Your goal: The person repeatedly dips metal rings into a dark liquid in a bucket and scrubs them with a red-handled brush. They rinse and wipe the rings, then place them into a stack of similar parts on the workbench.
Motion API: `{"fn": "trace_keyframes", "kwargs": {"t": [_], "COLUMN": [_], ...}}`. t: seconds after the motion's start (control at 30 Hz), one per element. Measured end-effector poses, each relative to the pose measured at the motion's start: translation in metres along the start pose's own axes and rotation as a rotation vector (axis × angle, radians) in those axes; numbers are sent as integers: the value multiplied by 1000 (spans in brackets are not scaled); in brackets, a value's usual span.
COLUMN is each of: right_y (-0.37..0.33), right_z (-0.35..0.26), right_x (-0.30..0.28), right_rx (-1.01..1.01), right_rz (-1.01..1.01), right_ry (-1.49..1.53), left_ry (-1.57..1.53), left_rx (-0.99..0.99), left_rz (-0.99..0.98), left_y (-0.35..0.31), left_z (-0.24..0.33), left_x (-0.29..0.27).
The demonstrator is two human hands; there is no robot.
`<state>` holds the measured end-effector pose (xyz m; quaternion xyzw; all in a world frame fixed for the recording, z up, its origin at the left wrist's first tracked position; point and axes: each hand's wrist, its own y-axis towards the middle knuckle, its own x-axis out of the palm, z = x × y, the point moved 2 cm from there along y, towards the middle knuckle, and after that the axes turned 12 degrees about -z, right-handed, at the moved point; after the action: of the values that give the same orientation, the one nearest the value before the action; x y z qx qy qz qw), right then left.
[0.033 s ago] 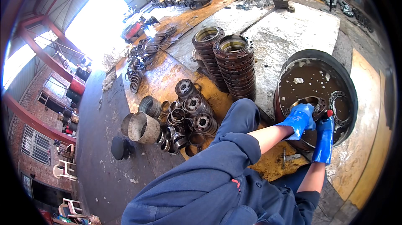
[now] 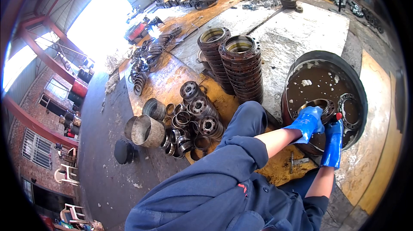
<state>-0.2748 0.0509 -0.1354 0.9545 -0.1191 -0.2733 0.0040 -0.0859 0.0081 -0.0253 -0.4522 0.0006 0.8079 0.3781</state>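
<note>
My left hand, in a blue rubber glove, is closed on the near rim of a brown flanged metal ring. The ring is tilted over murky brown liquid in a round dark drum. Beside it, my right hand, gloved alike, is closed around a tool whose red end sticks up past the fingers; the rest of the tool is hidden. A second flanged ring with bolt holes leans inside the drum's right wall, partly in the liquid. Pale foam clumps float on the surface.
Two tall stacks of flanged rings stand left of the drum. Further left are several hubs, loose metal rings and a wide pale cylinder. A small metal tool lies near the drum's foot. More parts line the floor beyond.
</note>
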Motion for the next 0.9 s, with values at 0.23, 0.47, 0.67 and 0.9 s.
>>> {"fn": "trace_keyframes", "kwargs": {"t": [0.23, 0.47, 0.67, 0.9], "right_y": [-5, -6, -7, -9], "right_z": [-5, -11, -10, -14], "right_x": [-2, -1, -1, -1], "right_rx": [-21, -34, -50, -25], "right_rz": [40, 68, 79, 70], "right_ry": [-42, -65, -51, -57], "left_ry": [-10, -5, 48, 29], "left_rx": [8, -19, -42, -23], "left_rz": [3, -28, -94, -70], "left_y": [1, -2, -8, -8], "left_z": [0, 2, 8, 6], "left_x": [0, -4, -11, -10]}}
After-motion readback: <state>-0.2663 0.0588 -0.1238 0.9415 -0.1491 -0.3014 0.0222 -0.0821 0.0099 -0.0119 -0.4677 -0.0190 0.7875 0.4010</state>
